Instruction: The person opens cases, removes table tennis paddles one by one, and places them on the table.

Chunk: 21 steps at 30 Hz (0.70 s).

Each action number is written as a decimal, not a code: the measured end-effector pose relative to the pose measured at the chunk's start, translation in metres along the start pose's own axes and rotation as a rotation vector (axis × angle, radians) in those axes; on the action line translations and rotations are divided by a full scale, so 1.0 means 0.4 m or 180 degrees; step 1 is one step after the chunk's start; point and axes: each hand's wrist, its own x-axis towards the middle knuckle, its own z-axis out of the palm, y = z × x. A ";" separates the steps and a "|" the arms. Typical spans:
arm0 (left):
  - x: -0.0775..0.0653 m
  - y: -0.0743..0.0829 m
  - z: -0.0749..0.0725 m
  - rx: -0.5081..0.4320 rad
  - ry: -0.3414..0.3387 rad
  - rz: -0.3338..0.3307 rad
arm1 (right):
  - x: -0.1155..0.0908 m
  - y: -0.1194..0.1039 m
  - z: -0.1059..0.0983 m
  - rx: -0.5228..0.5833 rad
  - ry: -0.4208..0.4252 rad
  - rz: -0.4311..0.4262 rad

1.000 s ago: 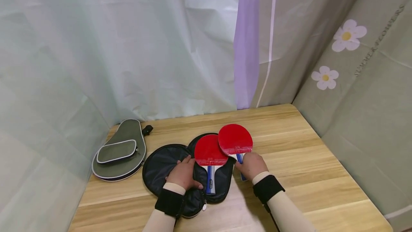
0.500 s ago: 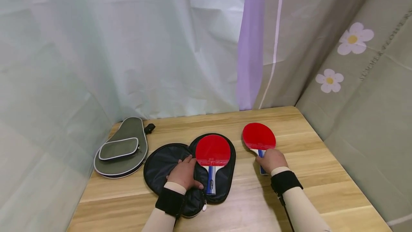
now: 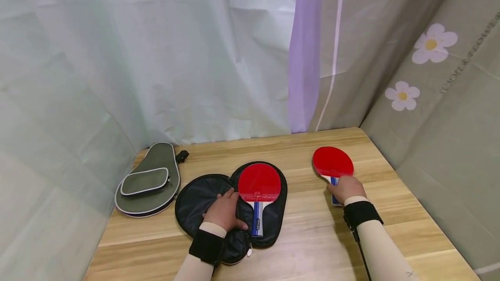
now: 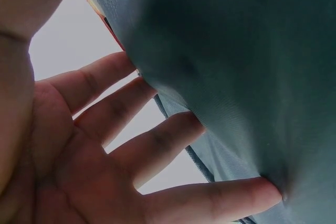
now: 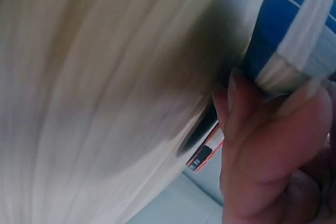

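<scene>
In the head view my right hand (image 3: 347, 189) grips the blue-and-white handle of a red table tennis paddle (image 3: 333, 161) at the table's right side. The right wrist view shows thumb and fingers around that handle (image 5: 278, 30), close over the wood. My left hand (image 3: 222, 212) lies with spread fingers on the black lining of an unzipped paddle case (image 3: 195, 194). The left wrist view has its fingertips pressing into the dark fabric (image 4: 231, 87). A second red paddle (image 3: 259, 182) lies face up on the case's right half, handle toward me.
A grey-green paddle case (image 3: 160, 159) with white piping and a small front pocket lies at the left back of the wooden table (image 3: 304, 246). Pale curtains (image 3: 203, 55) hang along the back and sides, close to the table edges.
My right hand has carried its paddle rightward, from overlapping the second paddle to over the table's right side. My left hand stays on the black case.
</scene>
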 end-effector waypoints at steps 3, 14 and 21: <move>0.001 0.001 0.001 -0.0004 0.0019 -0.0011 | 0.014 0.023 -0.010 -0.0028 -0.0035 0.0025; 0.003 -0.001 0.003 -0.0007 -0.0007 -0.0035 | 0.051 0.079 -0.050 -0.0073 -0.0070 0.0040; -0.001 0.003 -0.002 0.0000 0.0032 0.0002 | 0.065 0.084 -0.068 -0.0147 -0.0131 0.0105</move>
